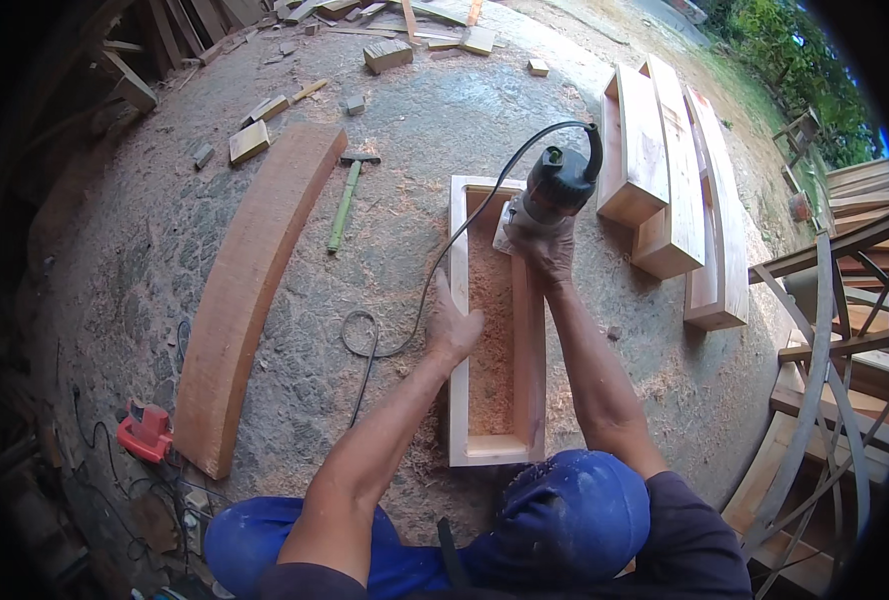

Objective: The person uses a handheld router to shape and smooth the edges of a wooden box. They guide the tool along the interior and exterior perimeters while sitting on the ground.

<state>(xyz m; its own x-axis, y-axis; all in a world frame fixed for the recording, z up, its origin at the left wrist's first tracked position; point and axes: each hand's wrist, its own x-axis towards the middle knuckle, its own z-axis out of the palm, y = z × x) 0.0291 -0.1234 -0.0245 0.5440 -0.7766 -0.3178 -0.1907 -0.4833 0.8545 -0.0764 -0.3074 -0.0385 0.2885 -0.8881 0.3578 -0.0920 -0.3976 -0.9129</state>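
Observation:
A long, narrow wooden box (457, 400) lies on the ground in front of me, open side up, with wood shavings inside. My right hand (547, 250) is closed round the lower body of a trim router (555, 185) with a dark top. The router's base sits on the box's far right corner. Its black cord loops over the far end of the box and down along the left side. My left hand (452, 325) grips the box's left wall, thumb toward the inside and fingers along the rim.
Three similar wooden boxes (680, 235) stand at the right. Left lie a thick plank (265, 290), a green-handled hammer (345, 205) and a red power tool (146, 432) near tangled cords. Wood offcuts (389, 55) scatter at the back. Metal strips and lumber (815, 430) fill the right edge.

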